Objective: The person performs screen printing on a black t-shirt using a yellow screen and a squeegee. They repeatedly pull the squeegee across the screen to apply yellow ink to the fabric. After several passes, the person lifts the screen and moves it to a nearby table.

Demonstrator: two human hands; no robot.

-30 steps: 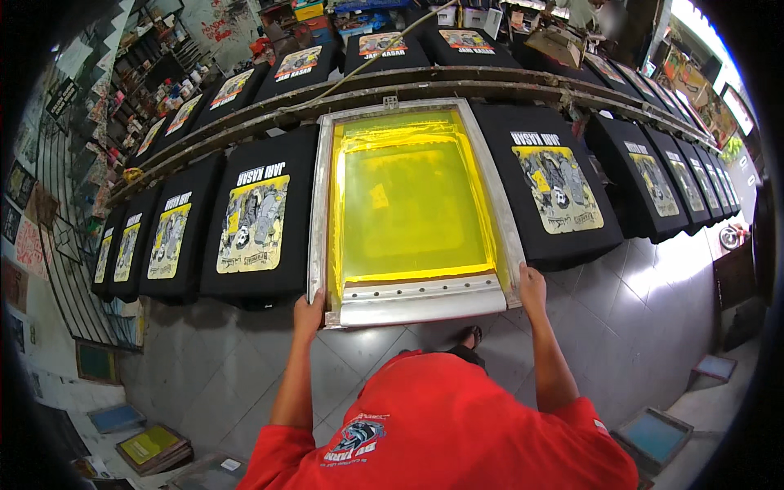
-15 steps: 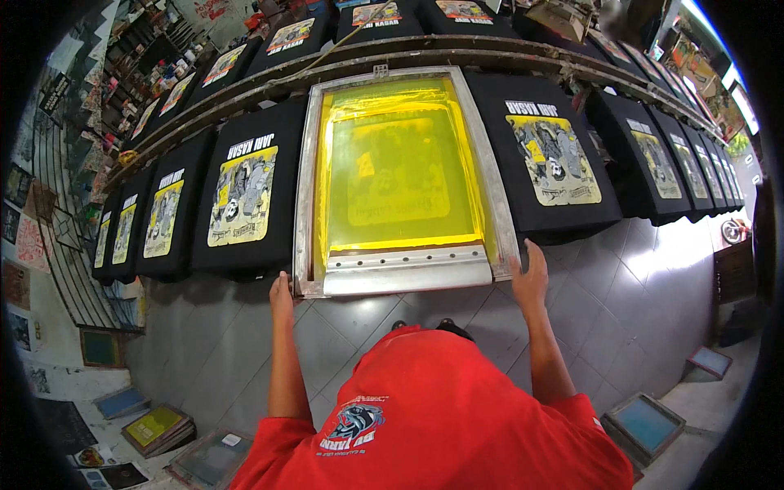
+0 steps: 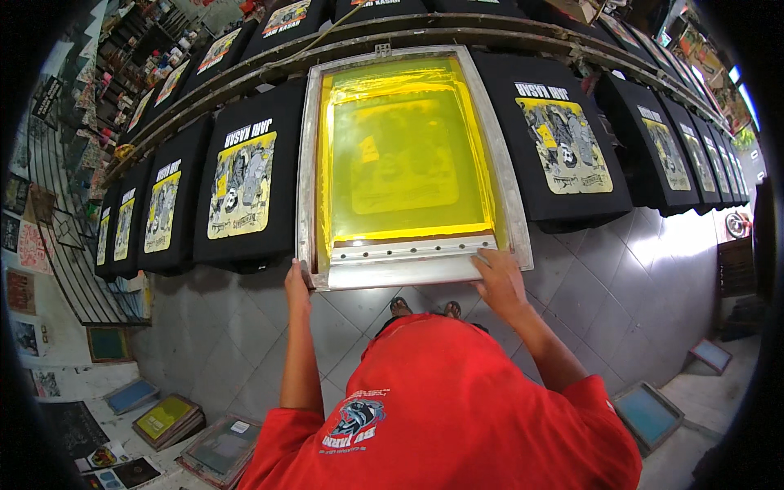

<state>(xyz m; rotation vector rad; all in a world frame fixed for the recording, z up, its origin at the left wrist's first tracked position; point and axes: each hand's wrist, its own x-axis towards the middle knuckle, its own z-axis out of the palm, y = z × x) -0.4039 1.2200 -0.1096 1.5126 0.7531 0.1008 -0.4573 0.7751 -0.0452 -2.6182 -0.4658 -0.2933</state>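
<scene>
Mostly beyond both hands [image 3: 501, 282] [image 3: 298, 287], the yellow screen [image 3: 404, 175]

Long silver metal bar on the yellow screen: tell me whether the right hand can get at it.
Yes, probably: the right hand lies at the right end of the bar, apparently touching it, with nothing visible between them.
</scene>
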